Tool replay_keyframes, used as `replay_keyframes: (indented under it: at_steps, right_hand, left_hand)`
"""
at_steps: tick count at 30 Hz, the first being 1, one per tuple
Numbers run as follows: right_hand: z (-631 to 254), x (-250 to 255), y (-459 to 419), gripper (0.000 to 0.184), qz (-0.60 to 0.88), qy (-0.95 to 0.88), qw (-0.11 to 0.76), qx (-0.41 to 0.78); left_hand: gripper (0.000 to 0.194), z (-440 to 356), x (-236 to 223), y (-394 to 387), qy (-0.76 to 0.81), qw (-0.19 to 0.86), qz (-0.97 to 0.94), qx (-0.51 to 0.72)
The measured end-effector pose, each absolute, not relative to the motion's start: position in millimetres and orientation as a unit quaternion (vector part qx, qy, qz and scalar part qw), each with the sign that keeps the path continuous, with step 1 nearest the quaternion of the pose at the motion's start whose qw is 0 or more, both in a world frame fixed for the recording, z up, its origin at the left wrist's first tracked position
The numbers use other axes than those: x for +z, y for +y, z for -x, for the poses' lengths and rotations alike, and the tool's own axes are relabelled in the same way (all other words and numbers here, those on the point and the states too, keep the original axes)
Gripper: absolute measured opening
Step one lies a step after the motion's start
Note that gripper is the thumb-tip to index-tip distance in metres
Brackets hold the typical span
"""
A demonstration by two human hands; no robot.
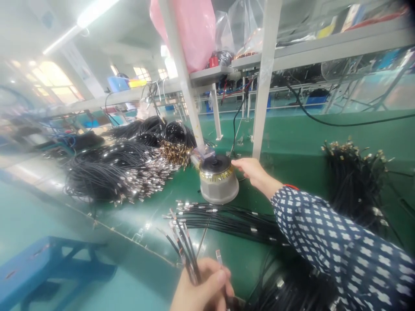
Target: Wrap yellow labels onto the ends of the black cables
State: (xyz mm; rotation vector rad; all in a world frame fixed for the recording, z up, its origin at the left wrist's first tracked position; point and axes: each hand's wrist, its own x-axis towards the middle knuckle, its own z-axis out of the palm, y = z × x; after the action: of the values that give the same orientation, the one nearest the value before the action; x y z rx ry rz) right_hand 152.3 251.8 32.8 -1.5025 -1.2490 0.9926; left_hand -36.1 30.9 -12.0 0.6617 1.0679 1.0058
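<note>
My left hand (202,285) is closed around a small bunch of black cables (186,246) with bare metal-tipped ends pointing up and away. One more cable end with a metal plug (218,255) sticks up beside its fingers. My right hand (254,172) reaches to the right rim of a round grey device (219,190) with a black disc top (215,164) and a yellow ring. Its fingers are drawn together at the rim; anything between them is too small to make out. Just in front of the device, a row of black cables (227,220) lies on the green table.
Large heaps of black cables with metal ends (129,172) cover the table's left side. Another cable bundle (353,177) lies at the right, and more cables (292,280) lie near my body. White shelf posts (264,82) rise behind the device. A blue stool (48,268) stands lower left.
</note>
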Motion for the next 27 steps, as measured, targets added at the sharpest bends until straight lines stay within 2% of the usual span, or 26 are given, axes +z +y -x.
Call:
replay_keyframes:
  at_steps: [7, 14, 18, 23, 27]
  right_hand:
    - [-151, 38, 236, 0.022, 0.562, -0.555, 0.530, 0.310]
    - [-148, 31, 246, 0.028, 0.581, -0.517, 0.501, 0.380]
    - [-148, 33, 244, 0.028, 0.586, -0.509, 0.511, 0.369]
    - [-145, 49, 221, 0.013, 0.535, -0.543, 0.552, 0.337]
    - [-139, 52, 166, 0.008, 0.470, -0.572, 0.536, 0.406]
  left_hand:
    - [0.040, 34, -8, 29, 0.475, 0.701, -0.279, 0.453]
    - [0.039, 33, -4, 27, 0.475, 0.700, -0.269, 0.459]
    - [0.039, 32, -2, 27, 0.471, 0.701, -0.274, 0.460]
    - [0.041, 32, -3, 27, 0.474, 0.700, -0.277, 0.456]
    - [0.040, 30, -1, 25, 0.478, 0.688, -0.280, 0.469]
